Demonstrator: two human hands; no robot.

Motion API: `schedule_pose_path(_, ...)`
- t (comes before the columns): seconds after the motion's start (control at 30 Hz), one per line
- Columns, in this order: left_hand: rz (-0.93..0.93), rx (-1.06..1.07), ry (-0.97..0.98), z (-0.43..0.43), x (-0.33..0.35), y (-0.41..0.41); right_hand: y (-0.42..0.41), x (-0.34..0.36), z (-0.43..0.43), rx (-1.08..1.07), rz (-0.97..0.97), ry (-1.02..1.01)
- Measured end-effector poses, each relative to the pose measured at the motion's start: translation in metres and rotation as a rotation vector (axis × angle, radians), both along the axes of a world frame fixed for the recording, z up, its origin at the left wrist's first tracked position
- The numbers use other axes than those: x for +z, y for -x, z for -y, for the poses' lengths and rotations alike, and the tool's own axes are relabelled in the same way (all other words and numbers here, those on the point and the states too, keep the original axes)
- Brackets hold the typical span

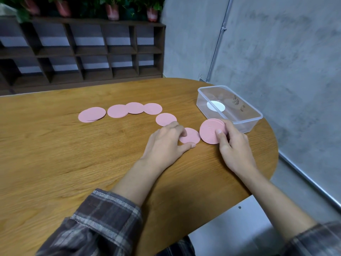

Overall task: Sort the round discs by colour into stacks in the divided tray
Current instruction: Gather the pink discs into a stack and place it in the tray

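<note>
Several pink round discs lie in an arc on the wooden table: a small overlapping pile at the left, three touching discs in the middle, and one single disc. My left hand rests fingers-down on a flat pink disc, pinching its edge. My right hand holds a tilted stack of pink discs upright on its edge. A clear plastic tray stands at the right with a white disc inside.
The table's rounded right edge drops off just past the tray, next to a grey concrete wall. A dark wooden shelf unit with potted plants on top stands behind the table.
</note>
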State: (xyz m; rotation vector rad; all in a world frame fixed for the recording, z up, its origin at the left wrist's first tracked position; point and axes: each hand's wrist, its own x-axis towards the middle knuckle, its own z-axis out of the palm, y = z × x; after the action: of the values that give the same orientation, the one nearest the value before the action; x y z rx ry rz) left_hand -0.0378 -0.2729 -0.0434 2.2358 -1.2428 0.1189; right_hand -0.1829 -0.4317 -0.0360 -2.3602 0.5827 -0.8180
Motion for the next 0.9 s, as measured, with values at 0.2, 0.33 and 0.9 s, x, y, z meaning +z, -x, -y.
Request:
schedule_pose_path(0.2,0.136,-0.068,0.006,-0.008,0.004,0.0,0.001,0.0,0.001,0.007,0.004,-0.013)
schedule_pose_path(0.33,0.131,-0.018,0.103,-0.018,0.004,-0.004,0.001,0.002,0.0,0.022,0.007,-0.025)
schedule_pose_path(0.9,-0.509,0.014,0.429,-0.039,0.006,-0.003,-0.021,0.006,-0.016,0.174,0.011,-0.213)
